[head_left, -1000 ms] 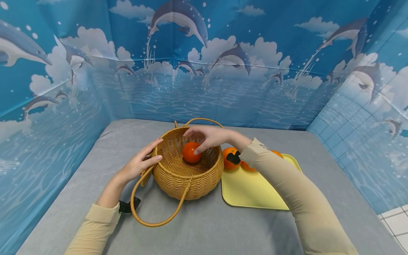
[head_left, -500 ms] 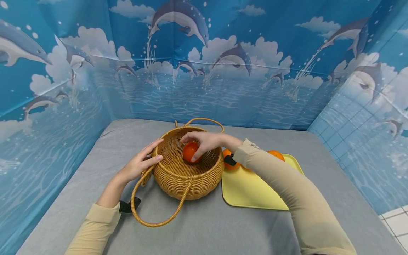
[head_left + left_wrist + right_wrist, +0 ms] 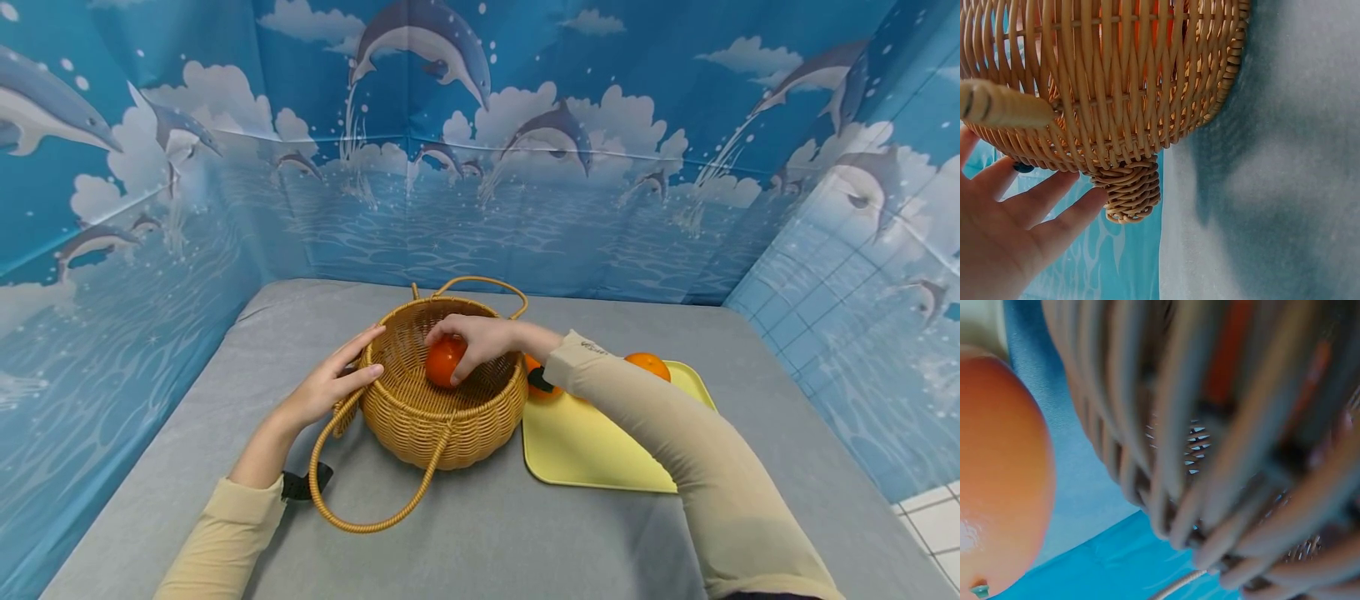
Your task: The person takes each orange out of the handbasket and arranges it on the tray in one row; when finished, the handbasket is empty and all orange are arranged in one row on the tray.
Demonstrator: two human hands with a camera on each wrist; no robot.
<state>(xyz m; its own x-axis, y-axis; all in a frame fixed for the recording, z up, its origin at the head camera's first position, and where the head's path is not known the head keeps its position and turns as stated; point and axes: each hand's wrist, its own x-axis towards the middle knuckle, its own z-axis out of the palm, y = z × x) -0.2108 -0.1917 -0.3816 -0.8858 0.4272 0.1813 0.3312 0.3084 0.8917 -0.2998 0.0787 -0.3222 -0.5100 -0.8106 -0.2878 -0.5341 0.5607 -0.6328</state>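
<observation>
A brown wicker basket (image 3: pixel 431 437) stands at the centre of the head view. Inside it, my right hand (image 3: pixel 486 337) curls its fingers and thumb round a reddish orange (image 3: pixel 444 362), low in the bowl. My left hand (image 3: pixel 327 385) rests against the basket's left rim with its fingers extended. From the left wrist, that same hand (image 3: pixel 1019 231) shows spread fingers at the woven wall (image 3: pixel 1116 75). In the right wrist view only basket wall (image 3: pixel 1166 425) and a nearby orange (image 3: pixel 1000 469) show clearly; the right hand is mostly hidden behind the weave.
Right of the basket lies a yellow tray (image 3: pixel 585 450) bearing oranges, one (image 3: pixel 648 364) near its far edge, others partly covered by the right arm. One basket handle (image 3: pixel 360 527) flops toward the front on the grey table (image 3: pixel 480 542). A dolphin-print curtain (image 3: pixel 480 217) surrounds the table.
My right hand has lowered further into the basket, and its fingers have come down round the orange. The orange has shifted slightly left. My left hand stays put on the rim.
</observation>
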